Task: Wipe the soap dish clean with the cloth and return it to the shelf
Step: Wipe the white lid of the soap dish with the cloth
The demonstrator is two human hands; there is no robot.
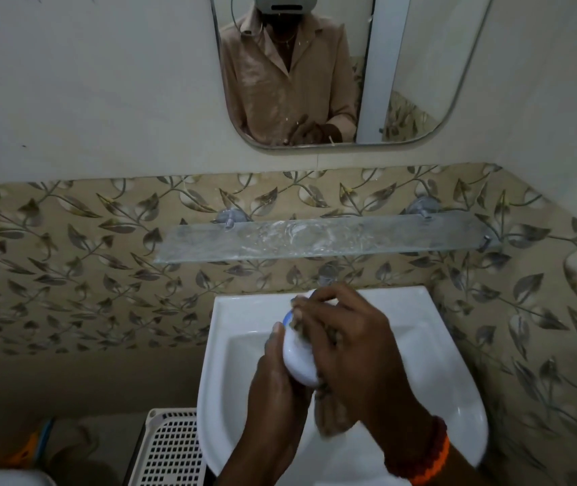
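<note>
Gripped from below by the left hand (273, 391), with the thumb laid along its upper left edge, a white soap dish (297, 359) with a blue rim is held above the white sink (430, 363). A brownish cloth (330, 419) is pressed against the dish by the right hand (346, 345), whose fingers are curled over the top of the dish with the cloth bunched under them; the cloth's loose end hangs down between the two wrists. How much of the dish is covered by the cloth cannot be told, since the right hand hides it. An orange and dark red thread band (427, 454) is worn on the right wrist.

Well above the hands, a glass shelf (322, 240) is fixed to the leaf-patterned tiles (69, 275) on two metal brackets, and whitish smears are seen across its surface. Higher still, a mirror (420, 82) with rounded corners is mounted on the plain wall, and a person in a beige shirt is reflected in it with both hands together. At the lower left, beside the sink, a white perforated basket (167, 450) is partly seen.
</note>
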